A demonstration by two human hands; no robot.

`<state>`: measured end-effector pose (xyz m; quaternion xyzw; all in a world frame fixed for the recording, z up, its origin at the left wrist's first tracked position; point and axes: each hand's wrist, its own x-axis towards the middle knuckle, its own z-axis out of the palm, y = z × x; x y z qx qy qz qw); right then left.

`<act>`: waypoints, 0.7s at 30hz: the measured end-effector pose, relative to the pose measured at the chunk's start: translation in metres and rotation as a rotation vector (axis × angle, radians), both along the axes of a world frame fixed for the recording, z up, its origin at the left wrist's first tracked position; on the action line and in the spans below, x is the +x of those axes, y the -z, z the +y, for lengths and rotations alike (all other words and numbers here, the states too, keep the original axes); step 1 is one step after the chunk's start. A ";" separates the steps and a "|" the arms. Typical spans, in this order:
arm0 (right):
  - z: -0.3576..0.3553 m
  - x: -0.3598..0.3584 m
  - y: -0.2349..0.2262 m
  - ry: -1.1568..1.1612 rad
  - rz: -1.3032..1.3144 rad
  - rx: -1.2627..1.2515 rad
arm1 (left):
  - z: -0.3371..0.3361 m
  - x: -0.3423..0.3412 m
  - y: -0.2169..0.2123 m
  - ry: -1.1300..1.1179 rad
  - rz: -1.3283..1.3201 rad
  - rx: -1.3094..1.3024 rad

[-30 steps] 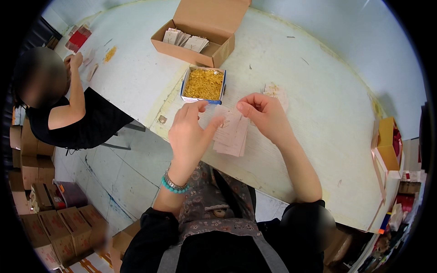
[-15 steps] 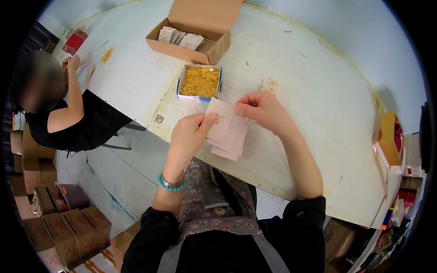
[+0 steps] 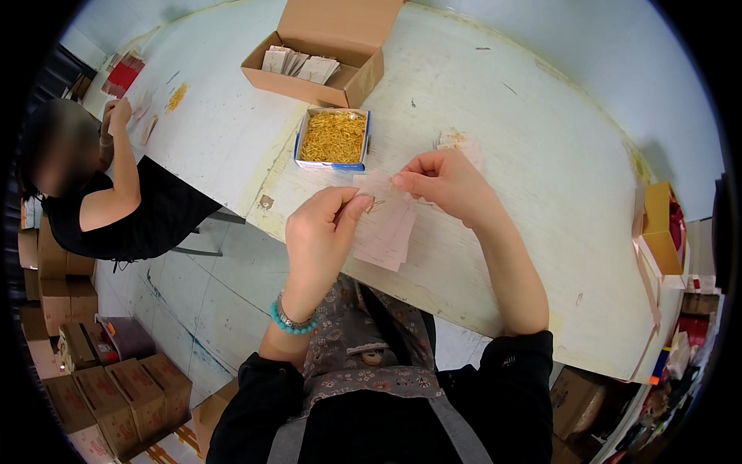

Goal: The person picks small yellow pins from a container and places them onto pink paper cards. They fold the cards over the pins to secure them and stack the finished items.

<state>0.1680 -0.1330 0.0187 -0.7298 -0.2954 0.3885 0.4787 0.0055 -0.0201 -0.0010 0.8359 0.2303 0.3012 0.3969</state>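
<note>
Head view, frame centre: left hand (image 3: 321, 232) and right hand (image 3: 444, 182) both pinch pale pink cards (image 3: 386, 224), small gold clip (image 3: 374, 205) at their top edge. Looks mid-attach; next needs steady seating. Clip tray (image 3: 334, 139) above.

sleeves – black, pushed up | left wrist – turquoise bead bracelet (image 3: 292, 321) | apron – grey floral

Bright, even overhead light; soft shadows only. Centre sharp; fisheye bends edges, black vignette rings the frame; face at left blurred.
</note>
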 end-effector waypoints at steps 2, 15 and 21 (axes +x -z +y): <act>-0.001 0.000 -0.001 0.001 -0.013 0.000 | -0.002 0.000 0.000 -0.023 -0.011 0.038; 0.000 -0.002 0.004 0.006 -0.086 0.020 | 0.000 -0.005 0.003 -0.071 0.216 0.205; 0.000 -0.003 0.007 -0.016 -0.081 0.014 | 0.000 -0.001 0.005 -0.061 0.011 0.398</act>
